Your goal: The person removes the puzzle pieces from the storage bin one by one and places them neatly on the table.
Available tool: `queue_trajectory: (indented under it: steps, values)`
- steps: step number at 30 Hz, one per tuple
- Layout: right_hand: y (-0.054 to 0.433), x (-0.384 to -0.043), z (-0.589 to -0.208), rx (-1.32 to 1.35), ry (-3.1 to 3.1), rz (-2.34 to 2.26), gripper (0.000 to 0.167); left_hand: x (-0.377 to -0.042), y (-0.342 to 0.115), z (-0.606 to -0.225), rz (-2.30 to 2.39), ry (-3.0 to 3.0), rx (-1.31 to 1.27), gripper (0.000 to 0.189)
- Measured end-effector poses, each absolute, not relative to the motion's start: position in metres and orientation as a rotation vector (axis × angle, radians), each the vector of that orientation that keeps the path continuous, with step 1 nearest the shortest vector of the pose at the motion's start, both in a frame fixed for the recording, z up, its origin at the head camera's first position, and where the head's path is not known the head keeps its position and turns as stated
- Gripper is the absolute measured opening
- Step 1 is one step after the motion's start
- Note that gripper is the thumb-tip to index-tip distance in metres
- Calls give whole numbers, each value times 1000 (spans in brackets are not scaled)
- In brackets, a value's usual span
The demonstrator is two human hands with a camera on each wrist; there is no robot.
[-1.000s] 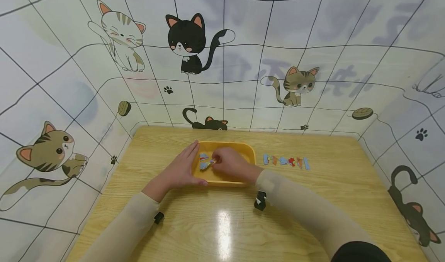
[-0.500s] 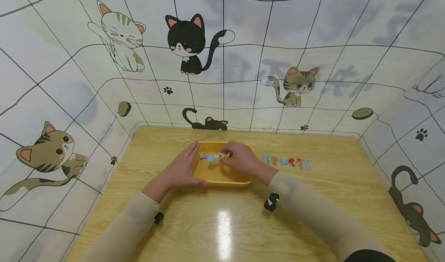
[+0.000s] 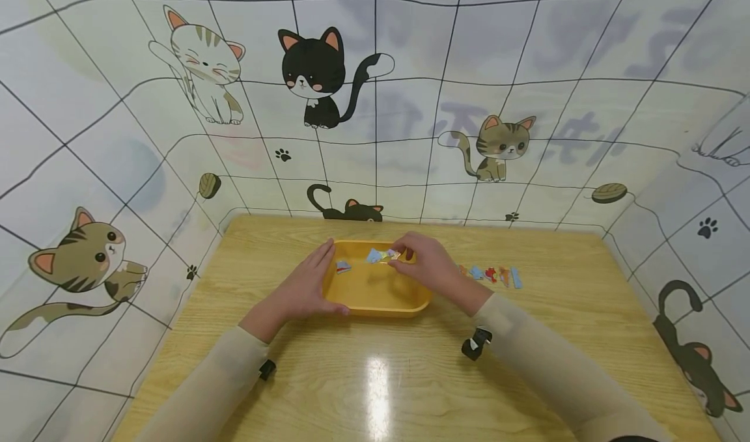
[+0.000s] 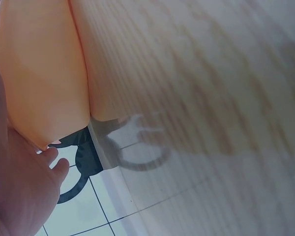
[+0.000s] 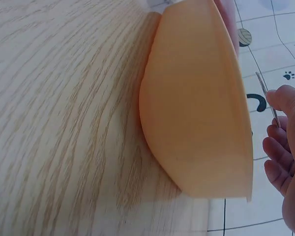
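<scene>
My left hand (image 3: 301, 282) grips the left end of a yellow plastic tray (image 3: 375, 310), thumb at the near side and fingers toward the far corner. Over the tray's back right part, my right hand (image 3: 430, 263) pinches a thin flat puzzle piece (image 3: 375, 256) printed in light blue, yellow and purple. Seen edge-on in the right wrist view, this puzzle piece (image 5: 269, 101) is a thin strip between thumb and fingers, above the rim. Another small blue and red piece (image 3: 343, 267) lies inside the tray near its left end.
On the wooden table (image 3: 328, 377), right of the tray, several small colourful pieces (image 3: 491, 275) lie in a row; the right hand covers the row's left end. A cat-print cloth wall (image 3: 410, 155) rises behind the table and along both sides.
My right hand has lifted the puzzle piece from the tray's left part and moved right and back with it. The left hand keeps its place on the tray.
</scene>
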State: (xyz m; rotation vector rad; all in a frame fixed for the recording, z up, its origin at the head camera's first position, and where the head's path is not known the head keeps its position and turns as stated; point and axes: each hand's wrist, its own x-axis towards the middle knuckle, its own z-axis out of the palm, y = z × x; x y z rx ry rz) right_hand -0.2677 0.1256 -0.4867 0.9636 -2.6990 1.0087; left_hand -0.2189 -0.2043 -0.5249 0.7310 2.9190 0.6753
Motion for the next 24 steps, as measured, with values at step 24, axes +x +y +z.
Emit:
queue_trajectory:
  steps: [24]
  values:
    - [192,-260,-481,743,-2621,1027,23,-217,-204,-523,670,2915,737,155]
